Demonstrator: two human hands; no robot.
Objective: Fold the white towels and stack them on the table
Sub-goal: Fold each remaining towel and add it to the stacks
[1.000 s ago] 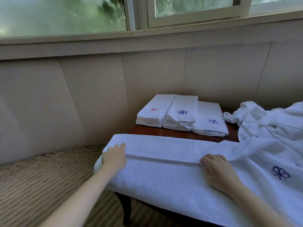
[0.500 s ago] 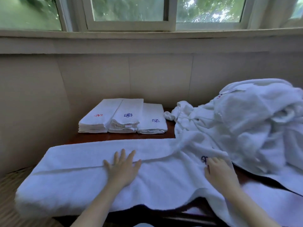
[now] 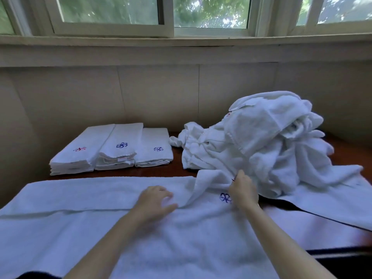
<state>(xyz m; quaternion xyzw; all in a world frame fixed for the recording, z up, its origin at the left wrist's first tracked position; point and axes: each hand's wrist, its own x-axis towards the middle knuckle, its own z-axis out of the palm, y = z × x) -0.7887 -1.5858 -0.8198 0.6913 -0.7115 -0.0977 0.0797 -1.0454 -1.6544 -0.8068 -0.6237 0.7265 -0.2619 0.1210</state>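
In the head view, no legible writing is to be found. Only embroidered emblems are seen: a blue flower emblem [image 3: 225, 197] on the large white towel [image 3: 80, 228], a red one on the left folded stack [image 3: 80, 152], and a blue one each on the middle folded stack [image 3: 120, 146] and the right folded stack [image 3: 157, 148]. A small pinkish label is visible at the front edge of the middle stack, too small to be read. A red mark is glimpsed high on the heap of unfolded towels [image 3: 271, 141].

The left hand [image 3: 155, 202] is laid flat on the large white towel, fingers spread and relaxed, nothing being grasped; its fingertips are blurred. The right hand [image 3: 242, 190] is placed just beside the blue emblem, its fingers curled into a raised fold of the same towel, which is pinched there.

One large towel is spread across the near side of the dark wooden table [image 3: 177, 164], with a lengthwise fold running along it. Three folded stacks are lined up side by side at the far left of the table, touching one another. One heap is piled at the far right, its lower edge lying over the spread towel.
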